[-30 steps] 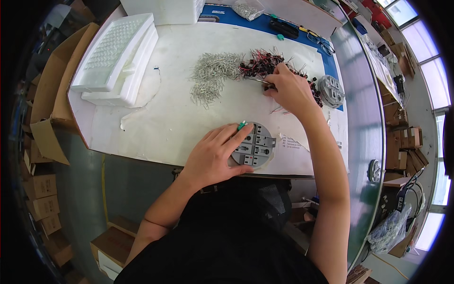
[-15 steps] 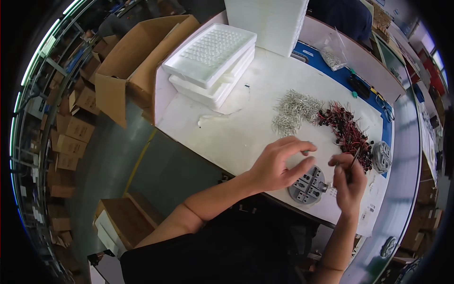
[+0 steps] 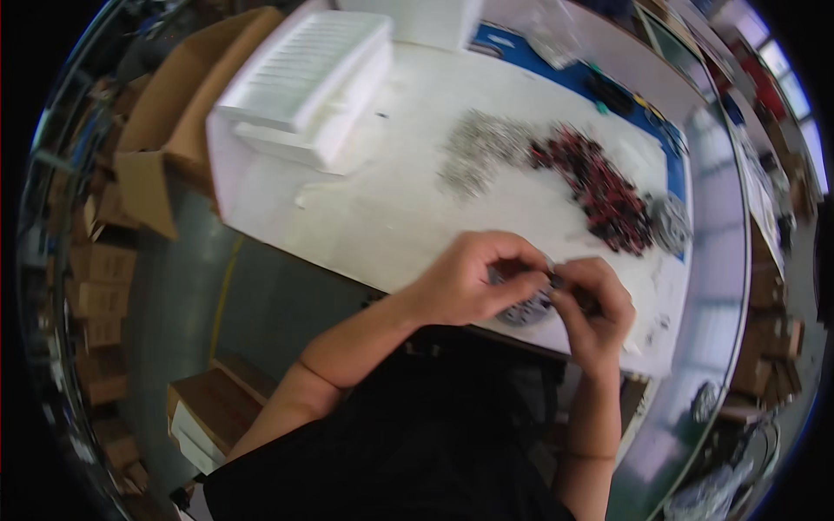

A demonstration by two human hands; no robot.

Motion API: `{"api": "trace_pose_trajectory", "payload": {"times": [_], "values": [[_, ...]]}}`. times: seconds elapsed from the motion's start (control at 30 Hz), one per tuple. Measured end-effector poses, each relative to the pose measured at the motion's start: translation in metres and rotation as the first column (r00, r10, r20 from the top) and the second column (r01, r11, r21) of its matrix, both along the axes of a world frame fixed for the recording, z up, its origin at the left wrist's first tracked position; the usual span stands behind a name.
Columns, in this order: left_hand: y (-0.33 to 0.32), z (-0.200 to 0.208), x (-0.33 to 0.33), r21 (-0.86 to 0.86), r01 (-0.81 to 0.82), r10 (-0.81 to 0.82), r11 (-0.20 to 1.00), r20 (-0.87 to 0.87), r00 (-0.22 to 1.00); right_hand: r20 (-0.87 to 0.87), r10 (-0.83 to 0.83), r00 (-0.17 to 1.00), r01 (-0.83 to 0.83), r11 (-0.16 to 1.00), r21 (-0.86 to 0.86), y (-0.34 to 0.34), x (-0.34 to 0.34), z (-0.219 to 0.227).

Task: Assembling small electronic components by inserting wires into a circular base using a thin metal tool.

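Observation:
My left hand (image 3: pixel 478 280) and my right hand (image 3: pixel 598 306) meet fingertip to fingertip over a round grey fixture (image 3: pixel 524 314) near the front edge of the table. Both are closed in a pinch. Between the fingertips sits a small dark part (image 3: pixel 554 280), too blurred to name. The fixture is partly covered by my left fingers; dark pieces show in its slots. Any slim tool in my right palm is hidden now. Beyond my hands lies a heap of red and black wired parts (image 3: pixel 599 191), beside a pile of thin silvery pieces (image 3: pixel 482 152).
A second round grey fixture (image 3: pixel 670 224) stands right of the wired heap. White foam trays (image 3: pixel 304 82) are stacked at the back left, beside an open cardboard box (image 3: pixel 187 113). A blue mat (image 3: pixel 578 80) with a clear bag (image 3: pixel 553 35) and tools runs along the back.
My hands were apart and have come together over the fixture. A slim dark tool showed in my right hand before. The whole view has shifted, with table things now further left and up.

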State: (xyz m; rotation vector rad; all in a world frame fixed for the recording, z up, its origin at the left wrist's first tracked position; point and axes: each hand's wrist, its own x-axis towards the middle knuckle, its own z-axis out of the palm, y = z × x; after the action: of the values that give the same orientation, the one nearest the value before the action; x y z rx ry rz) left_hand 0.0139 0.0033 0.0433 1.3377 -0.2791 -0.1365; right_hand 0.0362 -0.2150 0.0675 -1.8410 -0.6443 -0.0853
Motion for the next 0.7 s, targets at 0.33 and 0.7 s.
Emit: {"api": "trace_pose_trajectory", "payload": {"times": [0.33, 0.7], "values": [[0.010, -0.001, 0.000, 0.431, -0.045, -0.003, 0.901, 0.110, 0.994, -0.131, -0.092, 0.987, 0.074, 0.988, -0.135, -0.024, -0.009, -0.016], [-0.020, -0.019, -0.015, 0.760, -0.390, -0.044, 0.519, 0.480, 0.876, 0.116, -0.135, 0.984, 0.176, 0.837, -0.518, -0.024, -0.024, -0.026]]}}
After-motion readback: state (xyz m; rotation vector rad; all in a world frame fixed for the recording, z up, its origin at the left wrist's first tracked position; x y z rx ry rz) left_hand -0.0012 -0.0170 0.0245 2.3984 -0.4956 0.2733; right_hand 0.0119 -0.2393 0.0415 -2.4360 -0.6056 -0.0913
